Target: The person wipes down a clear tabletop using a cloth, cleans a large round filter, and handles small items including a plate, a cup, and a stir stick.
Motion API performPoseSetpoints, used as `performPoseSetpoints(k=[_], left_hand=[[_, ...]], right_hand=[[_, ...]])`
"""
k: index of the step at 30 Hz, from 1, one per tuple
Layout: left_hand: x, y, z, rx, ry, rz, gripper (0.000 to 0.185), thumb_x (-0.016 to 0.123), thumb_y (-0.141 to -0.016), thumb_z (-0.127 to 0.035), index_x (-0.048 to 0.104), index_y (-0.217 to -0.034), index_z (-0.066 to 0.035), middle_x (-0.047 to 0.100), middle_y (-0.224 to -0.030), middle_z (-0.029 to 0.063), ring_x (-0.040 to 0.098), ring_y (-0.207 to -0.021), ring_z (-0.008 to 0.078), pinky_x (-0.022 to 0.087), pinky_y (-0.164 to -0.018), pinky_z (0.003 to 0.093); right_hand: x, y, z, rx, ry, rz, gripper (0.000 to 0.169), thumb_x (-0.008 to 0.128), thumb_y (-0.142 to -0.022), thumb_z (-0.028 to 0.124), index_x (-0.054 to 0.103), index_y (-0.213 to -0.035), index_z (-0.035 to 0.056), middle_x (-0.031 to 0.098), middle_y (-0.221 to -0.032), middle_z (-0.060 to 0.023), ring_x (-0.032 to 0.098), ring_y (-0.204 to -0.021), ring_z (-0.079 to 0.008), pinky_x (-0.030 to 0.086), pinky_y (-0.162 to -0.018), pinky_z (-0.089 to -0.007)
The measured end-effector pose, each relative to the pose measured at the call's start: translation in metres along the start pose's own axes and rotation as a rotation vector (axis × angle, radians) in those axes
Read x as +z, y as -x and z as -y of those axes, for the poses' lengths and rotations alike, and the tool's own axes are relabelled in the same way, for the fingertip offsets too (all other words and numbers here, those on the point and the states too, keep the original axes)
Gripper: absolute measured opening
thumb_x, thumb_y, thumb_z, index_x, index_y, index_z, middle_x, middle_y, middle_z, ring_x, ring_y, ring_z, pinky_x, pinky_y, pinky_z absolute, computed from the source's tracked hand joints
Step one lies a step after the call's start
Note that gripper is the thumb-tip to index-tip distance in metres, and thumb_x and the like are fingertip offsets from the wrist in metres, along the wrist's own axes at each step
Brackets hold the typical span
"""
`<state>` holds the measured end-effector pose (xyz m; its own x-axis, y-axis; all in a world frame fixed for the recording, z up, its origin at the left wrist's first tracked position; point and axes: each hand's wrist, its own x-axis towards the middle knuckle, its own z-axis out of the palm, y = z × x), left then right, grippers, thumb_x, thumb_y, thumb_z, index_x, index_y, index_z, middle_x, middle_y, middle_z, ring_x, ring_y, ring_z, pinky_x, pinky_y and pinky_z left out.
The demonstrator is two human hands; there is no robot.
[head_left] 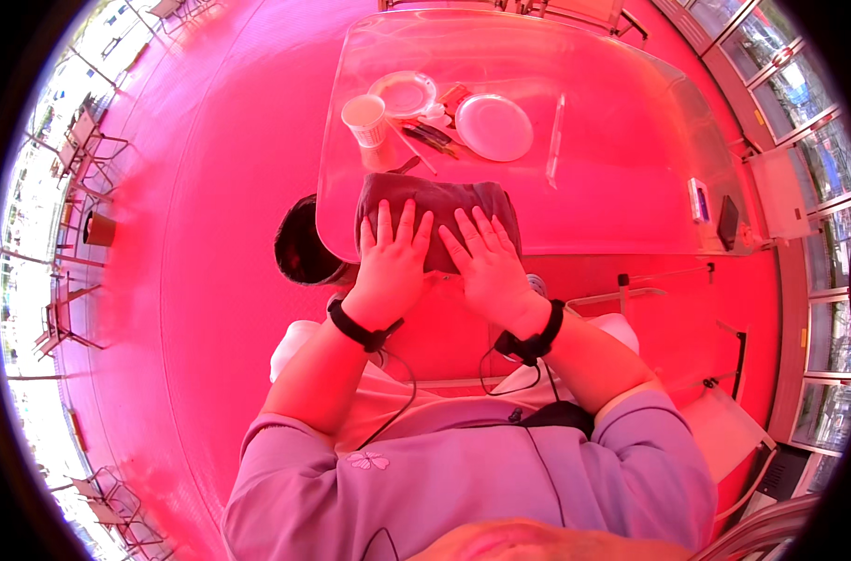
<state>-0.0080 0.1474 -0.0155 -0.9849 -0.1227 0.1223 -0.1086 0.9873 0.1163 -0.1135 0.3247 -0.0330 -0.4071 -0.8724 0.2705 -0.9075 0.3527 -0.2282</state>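
Note:
A dark folded cloth [432,191], perhaps a towel, lies at the near left edge of the table, its front part reaching slightly past the edge. My left hand [393,261] rests palm down on its left half with the fingers spread. On the right half lies my right hand [487,261], also flat and with fingers apart. Neither hand grips anything. Just beyond the cloth, a dark handle-like piece [405,165] partly shows. Both wrists wear black straps with cables.
Beyond the cloth stand a paper cup [363,116], a white plate [405,92], another plate [495,127], pen-like tools [431,134] and a clear strip [556,140]. A phone-like dark object [728,221] lies far right on the table [607,210]. A dark bin [305,242] stands at left.

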Motion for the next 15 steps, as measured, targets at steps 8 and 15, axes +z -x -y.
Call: performPoseSetpoints(k=[8,15], left_hand=[[-0.001,-0.042,0.013,0.087,0.083,-0.08,0.057,0.061,-0.096,-0.035,0.054,-0.148,-0.013,0.044,-0.159,0.0162,0.032,-0.149,0.045,0.025,-0.121,0.0608],[0.012,-0.063,0.014,0.066,0.12,-0.134,0.054,0.062,-0.095,-0.028,0.055,-0.147,-0.015,0.047,-0.156,0.0122,0.034,-0.149,0.0416,0.026,-0.121,0.0581]], right_hand=[[-0.019,-0.018,-0.039,0.062,-0.048,0.063,0.072,0.061,-0.096,0.051,0.047,-0.154,0.0097,0.036,-0.164,-0.019,0.026,-0.155,-0.0373,0.018,-0.127,-0.0519],[-0.017,-0.033,-0.068,0.072,-0.015,0.089,0.069,0.059,-0.098,0.047,0.046,-0.155,0.0113,0.038,-0.164,-0.0158,0.026,-0.155,-0.0332,0.017,-0.128,-0.048]])
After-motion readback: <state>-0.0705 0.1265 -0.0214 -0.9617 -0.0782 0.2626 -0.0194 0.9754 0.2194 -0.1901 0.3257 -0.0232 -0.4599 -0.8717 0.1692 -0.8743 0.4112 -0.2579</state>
